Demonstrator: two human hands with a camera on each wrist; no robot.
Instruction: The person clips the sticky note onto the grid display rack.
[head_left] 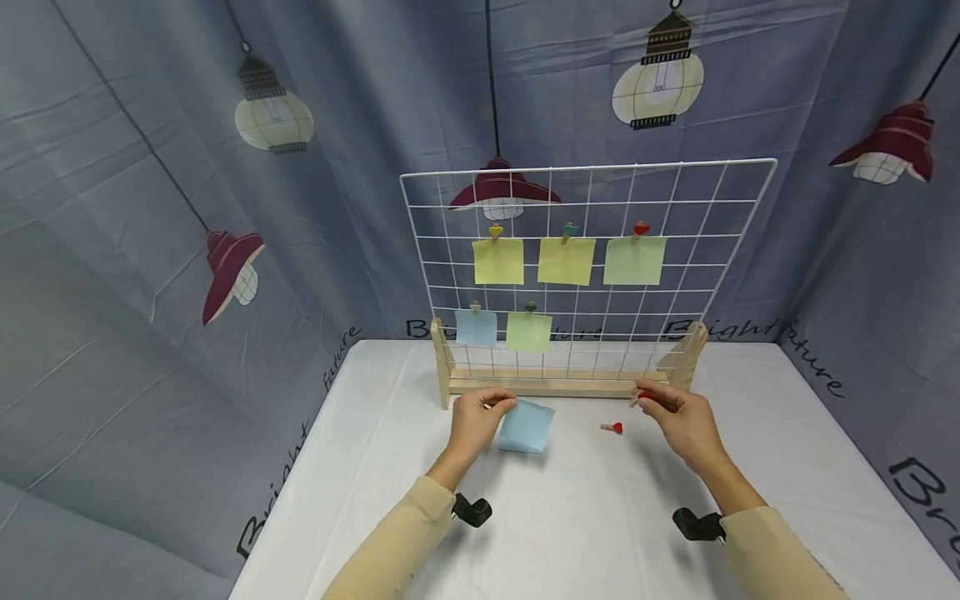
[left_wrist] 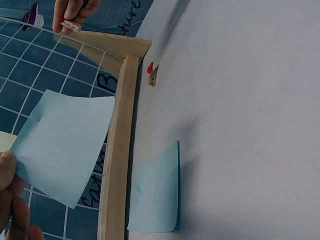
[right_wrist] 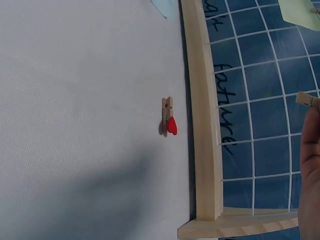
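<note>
My left hand [head_left: 477,417] pinches a light-blue sticky note [left_wrist: 65,145] by its edge, in front of the wire grid's left part. A second blue sticky note [left_wrist: 155,192] lies on the table below it in the left wrist view; from the head the two overlap. Near the grid's right foot, my right hand [head_left: 684,425] holds a small wooden clothespin [right_wrist: 305,99] with a red decoration between thumb and fingers. Another clothespin [head_left: 612,428], with a red heart, lies on the white table between the hands.
A white wire grid [head_left: 617,315] stands upright on a wooden base [head_left: 543,387] at the table's [head_left: 585,517] back. Clothespins hold several notes on it: yellow note [head_left: 498,262], green note [head_left: 634,262] and blue note [head_left: 476,329] among them. A patterned curtain [head_left: 360,150] surrounds the table.
</note>
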